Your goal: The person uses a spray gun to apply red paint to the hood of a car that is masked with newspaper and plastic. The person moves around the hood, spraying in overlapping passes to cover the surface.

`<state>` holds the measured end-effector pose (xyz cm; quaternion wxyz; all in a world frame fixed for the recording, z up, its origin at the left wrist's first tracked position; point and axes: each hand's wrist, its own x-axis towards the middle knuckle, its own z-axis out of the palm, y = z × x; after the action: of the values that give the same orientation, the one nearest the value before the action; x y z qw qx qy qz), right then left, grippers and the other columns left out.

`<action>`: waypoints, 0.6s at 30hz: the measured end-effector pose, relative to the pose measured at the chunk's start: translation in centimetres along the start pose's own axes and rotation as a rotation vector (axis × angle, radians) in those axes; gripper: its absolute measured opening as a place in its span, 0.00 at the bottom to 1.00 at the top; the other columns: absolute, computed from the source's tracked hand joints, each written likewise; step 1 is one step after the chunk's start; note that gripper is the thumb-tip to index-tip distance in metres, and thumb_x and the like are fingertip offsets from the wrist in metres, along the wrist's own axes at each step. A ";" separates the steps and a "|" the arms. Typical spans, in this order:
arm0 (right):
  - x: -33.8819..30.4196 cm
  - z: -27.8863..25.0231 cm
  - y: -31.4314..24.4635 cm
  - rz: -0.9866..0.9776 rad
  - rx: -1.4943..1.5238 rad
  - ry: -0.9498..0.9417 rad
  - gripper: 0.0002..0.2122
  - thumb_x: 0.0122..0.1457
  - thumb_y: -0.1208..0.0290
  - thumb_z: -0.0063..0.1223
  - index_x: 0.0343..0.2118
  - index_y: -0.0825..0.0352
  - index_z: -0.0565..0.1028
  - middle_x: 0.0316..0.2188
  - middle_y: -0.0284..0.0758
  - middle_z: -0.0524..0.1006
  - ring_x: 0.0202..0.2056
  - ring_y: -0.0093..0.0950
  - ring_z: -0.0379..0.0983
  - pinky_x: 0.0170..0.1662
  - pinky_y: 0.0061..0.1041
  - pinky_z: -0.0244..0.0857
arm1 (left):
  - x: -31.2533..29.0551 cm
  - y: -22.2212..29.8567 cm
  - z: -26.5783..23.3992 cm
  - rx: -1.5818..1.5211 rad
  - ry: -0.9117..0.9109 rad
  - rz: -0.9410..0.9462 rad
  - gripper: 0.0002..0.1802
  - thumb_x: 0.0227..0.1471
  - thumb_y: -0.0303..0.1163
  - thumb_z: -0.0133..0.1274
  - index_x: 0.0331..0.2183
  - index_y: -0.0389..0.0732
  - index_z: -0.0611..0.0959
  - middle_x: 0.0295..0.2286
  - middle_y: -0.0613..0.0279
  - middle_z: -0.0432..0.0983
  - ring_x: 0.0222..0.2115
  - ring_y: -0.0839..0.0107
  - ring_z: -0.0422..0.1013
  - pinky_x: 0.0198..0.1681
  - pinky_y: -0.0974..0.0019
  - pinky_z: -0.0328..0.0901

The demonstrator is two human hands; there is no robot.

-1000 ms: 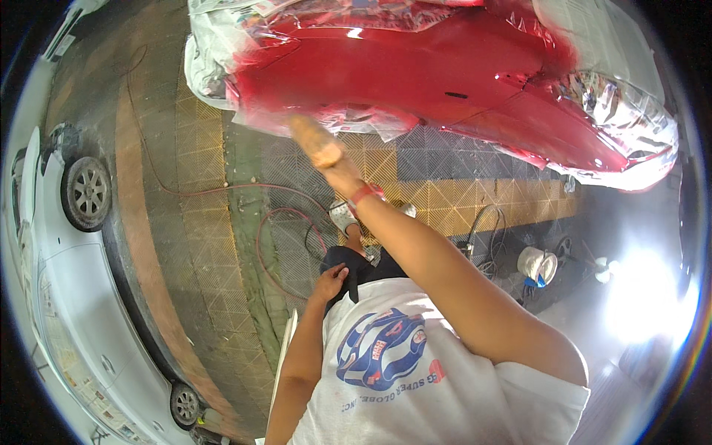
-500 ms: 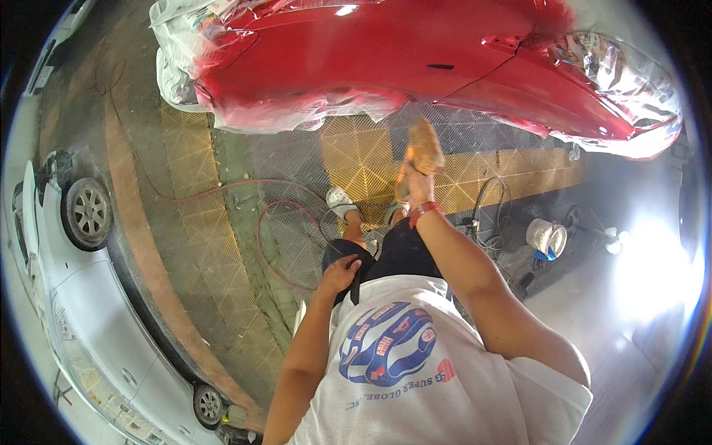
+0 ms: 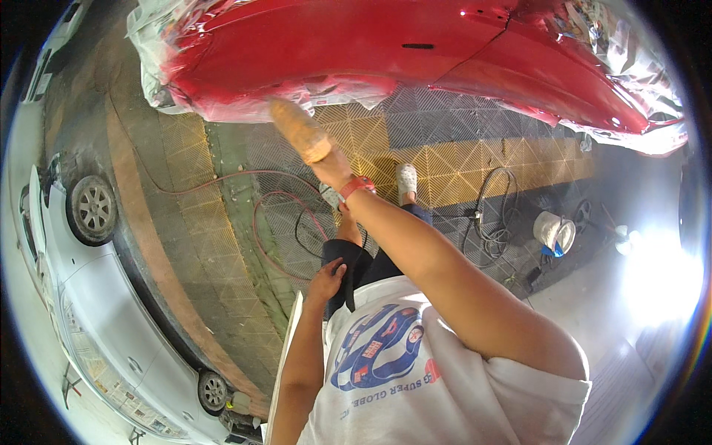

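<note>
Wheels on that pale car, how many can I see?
2: upper wheel and lower wheel, both at the picture's left. The pale car may hide more.

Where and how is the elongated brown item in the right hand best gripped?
Probably by its near end, from the person's side, wrapping fingers around it: the elongated brown item extends from the right hand toward the red car body. Blur hides any handle.

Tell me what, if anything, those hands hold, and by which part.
The right hand holds a tan elongated thing, blurred, apparently by its near end. The left hand is at the dark shorts; whether it holds anything cannot be told.
</note>
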<state>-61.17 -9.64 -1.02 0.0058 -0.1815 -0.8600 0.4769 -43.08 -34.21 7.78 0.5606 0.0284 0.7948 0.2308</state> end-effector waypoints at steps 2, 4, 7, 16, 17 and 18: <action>-2.3 -1.8 5.5 0.085 0.015 0.097 0.23 0.66 0.56 0.52 0.61 0.59 0.72 0.58 0.41 0.77 0.58 0.43 0.73 0.59 0.40 0.69 | 0.1 2.0 1.2 0.016 0.013 -0.007 0.29 0.64 0.54 0.52 0.58 0.46 0.81 0.55 0.44 0.77 0.58 0.44 0.72 0.61 0.50 0.66; -4.3 -5.4 10.1 0.262 0.089 0.179 0.23 0.64 0.56 0.56 0.59 0.60 0.71 0.56 0.40 0.77 0.57 0.44 0.73 0.57 0.42 0.69 | 1.1 4.2 3.1 0.036 0.051 0.027 0.29 0.64 0.53 0.53 0.58 0.45 0.81 0.55 0.44 0.78 0.57 0.44 0.72 0.61 0.50 0.66; -7.7 -12.5 13.9 0.423 0.052 0.243 0.24 0.60 0.55 0.61 0.57 0.59 0.70 0.54 0.39 0.77 0.55 0.45 0.74 0.57 0.49 0.67 | 2.6 8.0 7.6 0.086 0.128 0.090 0.27 0.63 0.52 0.53 0.56 0.44 0.82 0.53 0.45 0.79 0.55 0.45 0.74 0.59 0.49 0.67; -8.4 -22.6 29.5 0.484 -0.435 0.045 0.31 0.56 0.56 0.66 0.62 0.57 0.69 0.59 0.37 0.74 0.63 0.41 0.66 0.62 0.59 0.54 | 10.4 15.0 20.2 0.352 0.324 0.337 0.22 0.61 0.46 0.57 0.51 0.43 0.84 0.49 0.53 0.81 0.48 0.50 0.77 0.55 0.48 0.68; -8.1 -23.1 31.1 0.478 -0.475 -0.005 0.31 0.56 0.56 0.65 0.62 0.57 0.69 0.59 0.36 0.74 0.64 0.40 0.65 0.62 0.57 0.54 | 10.7 16.1 20.7 0.351 0.336 0.360 0.22 0.60 0.46 0.57 0.50 0.43 0.84 0.49 0.53 0.81 0.48 0.50 0.77 0.55 0.48 0.69; -7.9 -23.5 32.5 0.449 -0.477 0.001 0.29 0.57 0.58 0.63 0.62 0.56 0.69 0.58 0.37 0.75 0.64 0.40 0.66 0.63 0.56 0.53 | 10.9 17.2 21.1 0.351 0.348 0.385 0.22 0.60 0.46 0.57 0.50 0.43 0.84 0.48 0.53 0.81 0.48 0.51 0.77 0.54 0.48 0.69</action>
<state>-39.52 22.66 -13.70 -0.1420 -0.3632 -0.8859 0.2512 -31.70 -8.50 -0.53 0.3486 0.2349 0.8865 0.1934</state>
